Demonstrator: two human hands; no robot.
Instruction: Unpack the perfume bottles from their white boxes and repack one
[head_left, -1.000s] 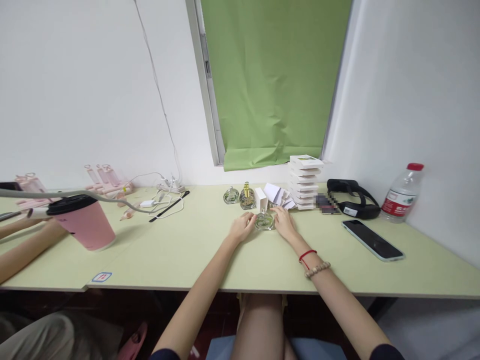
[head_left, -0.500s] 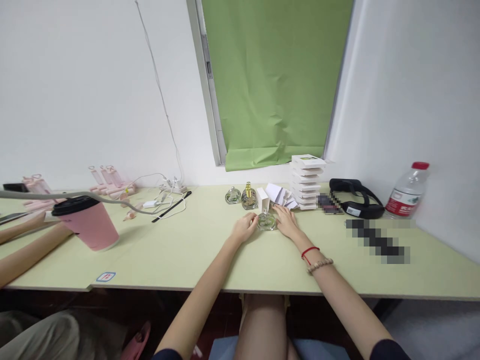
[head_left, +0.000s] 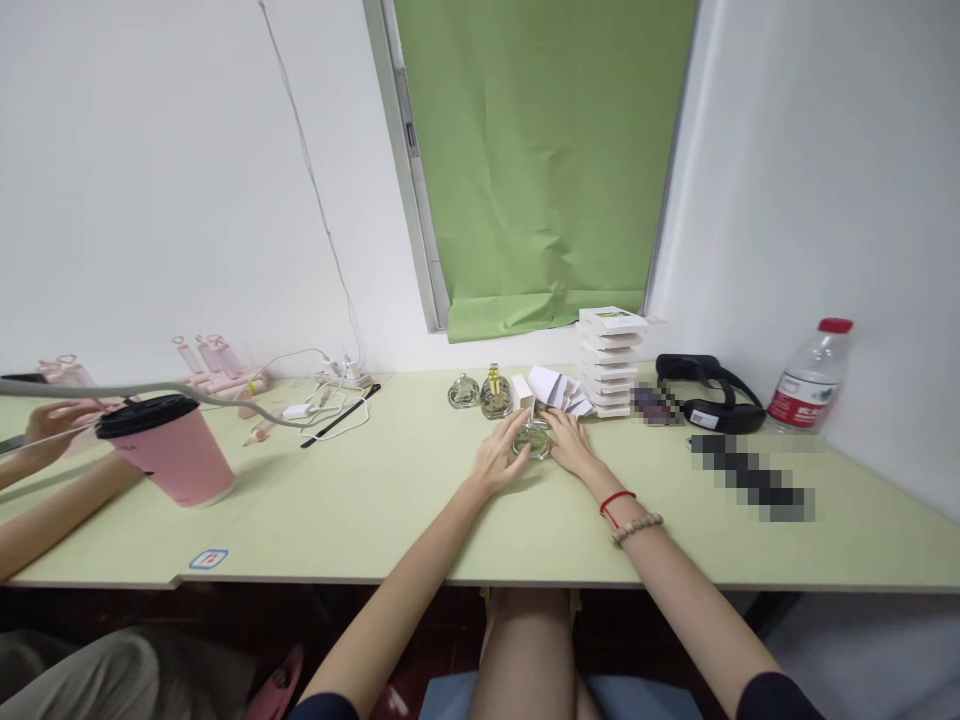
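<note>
A low round glass bottle, like a perfume bottle [head_left: 534, 443], stands on the table between my hands. My left hand [head_left: 496, 458] is at its left side, thumb and fingers apart, the fingers reaching towards its top. My right hand [head_left: 570, 440] lies at its right side with the fingers stretched out; whether the fingertips touch the glass I cannot tell. Just behind are a small white box [head_left: 522, 392], a gold-topped glass bottle [head_left: 495, 395] and another clear bottle [head_left: 463, 391]. Folded white papers or cartons [head_left: 553, 385] lie past my right fingers.
Right of the cartons rises a stack of white boxes [head_left: 611, 360]. Farther right are a black headset [head_left: 724, 410] and a water bottle [head_left: 810, 380]. To the left stand a pink cup [head_left: 184, 455], white cables [head_left: 330, 400] and a co-worker's arms [head_left: 67, 510].
My left hand has shifted from the bottle's left side up towards its top, and its fingers have spread. My right hand stays nearly still. The co-worker's hand at left has risen.
</note>
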